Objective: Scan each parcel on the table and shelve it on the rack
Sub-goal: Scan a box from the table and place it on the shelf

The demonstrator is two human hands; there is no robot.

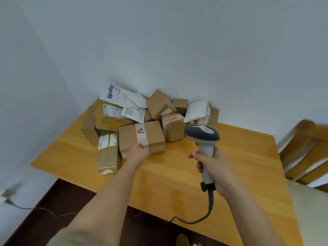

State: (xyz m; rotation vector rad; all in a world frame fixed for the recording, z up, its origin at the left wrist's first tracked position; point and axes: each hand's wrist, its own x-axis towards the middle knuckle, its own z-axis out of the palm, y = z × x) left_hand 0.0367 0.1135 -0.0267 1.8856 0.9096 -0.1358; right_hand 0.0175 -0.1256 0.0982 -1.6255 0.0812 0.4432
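A pile of cardboard parcels and white mailer bags lies at the far side of the wooden table (177,174), against the wall. The nearest is a brown box with a white tape strip (140,137). My left hand (137,152) grips its near edge, fingers hidden under the box front. My right hand (214,167) holds a grey and white barcode scanner (204,139) upright by its handle, head pointing toward the parcels. Its cable (200,221) trails off the table's front edge.
A long taped parcel (107,153) lies left of the held box. A smaller box with red print (173,126) sits to its right. A wooden chair (305,150) stands at the right. A cord (26,207) runs along the dark floor at left.
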